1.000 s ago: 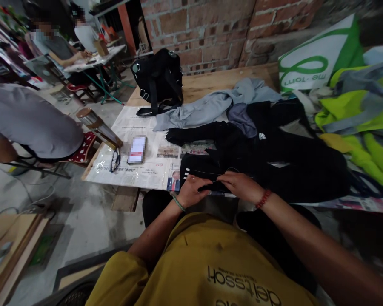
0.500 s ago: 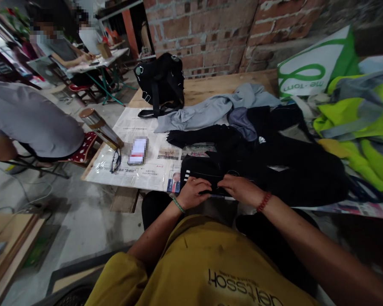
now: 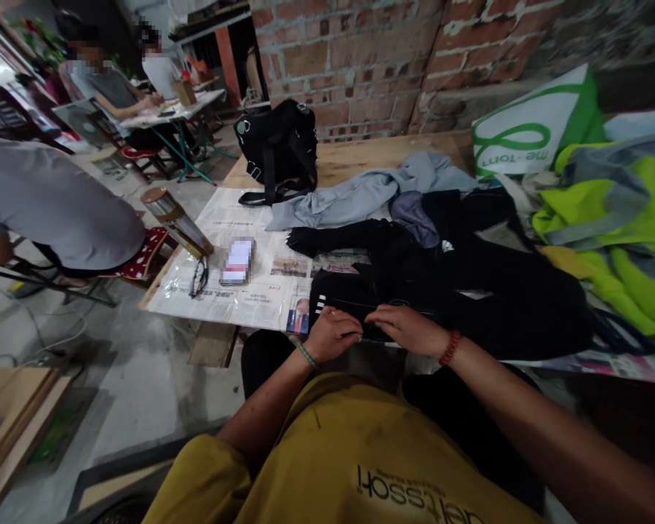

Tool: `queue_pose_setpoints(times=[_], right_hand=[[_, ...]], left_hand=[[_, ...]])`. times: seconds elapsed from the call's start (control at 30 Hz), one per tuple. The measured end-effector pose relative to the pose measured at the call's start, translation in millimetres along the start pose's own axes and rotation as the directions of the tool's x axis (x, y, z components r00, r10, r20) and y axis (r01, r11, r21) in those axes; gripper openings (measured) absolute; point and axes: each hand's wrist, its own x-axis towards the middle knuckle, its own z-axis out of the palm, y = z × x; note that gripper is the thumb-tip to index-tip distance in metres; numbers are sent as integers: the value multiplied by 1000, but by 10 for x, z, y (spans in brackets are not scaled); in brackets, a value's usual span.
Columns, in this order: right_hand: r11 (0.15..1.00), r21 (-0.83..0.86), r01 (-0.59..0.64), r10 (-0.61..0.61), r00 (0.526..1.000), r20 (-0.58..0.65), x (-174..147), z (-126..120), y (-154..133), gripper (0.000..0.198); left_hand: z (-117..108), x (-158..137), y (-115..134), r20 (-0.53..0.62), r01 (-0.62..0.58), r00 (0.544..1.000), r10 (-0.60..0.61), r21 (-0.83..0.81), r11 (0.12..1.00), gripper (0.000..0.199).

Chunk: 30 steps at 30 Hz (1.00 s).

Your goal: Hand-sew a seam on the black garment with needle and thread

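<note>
A black garment (image 3: 513, 306) with a small white logo and short white stripes is spread over the near side of the table. At its front edge my left hand (image 3: 332, 333), with a green bracelet at the wrist, has its fingers curled onto the cloth. My right hand (image 3: 407, 327), wearing a red bead bracelet, pinches the same cloth a short way to the right. The fingertips of both hands almost meet, and the fabric between them is partly hidden. Whether a small tool is in the fingers is too dark to see.
Newspaper (image 3: 240, 309) under clear plastic covers the table's left side, bearing a phone (image 3: 237, 260), glasses (image 3: 199, 276) and a flask (image 3: 177, 222). Behind are a black bag (image 3: 278, 149), grey clothing (image 3: 343, 198) and a white-green bag (image 3: 535, 131). Yellow-green clothing (image 3: 605, 218) lies right. A person (image 3: 60, 196) sits left.
My right hand has moved slightly left, closer to my left hand. My left hand stays at nearly the same spot on the garment. The view has tipped up a little.
</note>
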Motion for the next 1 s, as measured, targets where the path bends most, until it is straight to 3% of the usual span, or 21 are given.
queue_pose_setpoints(times=[0.07,0.17,0.33,0.43,0.5,0.6,0.77,1.0], right_hand=[[995,93,-30,31,999,-10,39,-10,-50,32],[951,243,-193,189,981,38,96,-3,-124,29],[717,561,-413,400,903,154,155,30,-159,34],[574,671,-469,456,864,214,174,28,-142,16],[534,684,-496,467,848,251,188,25,-133,8],[560,653,-511,481,842,246,211,32,-133,14],[671,533,-515,512,842,170,238,56,-163,20],[709,449,-544,540,828,150,243,61,-200,24]], left_hand=[[5,-2,-1,-14,-4,1000,4,-1,1000,11],[15,-4,0,-44,-10,999,9,-9,1000,9],[33,-1,2,-98,-20,995,16,-32,999,9],[34,4,7,-120,-13,993,7,-50,999,11],[23,6,16,-129,-17,992,9,-57,998,11],[-12,11,37,-135,-22,991,11,-80,997,11],[-57,51,51,-130,-35,992,7,-213,977,17],[12,109,22,-98,48,993,-71,-216,975,10]])
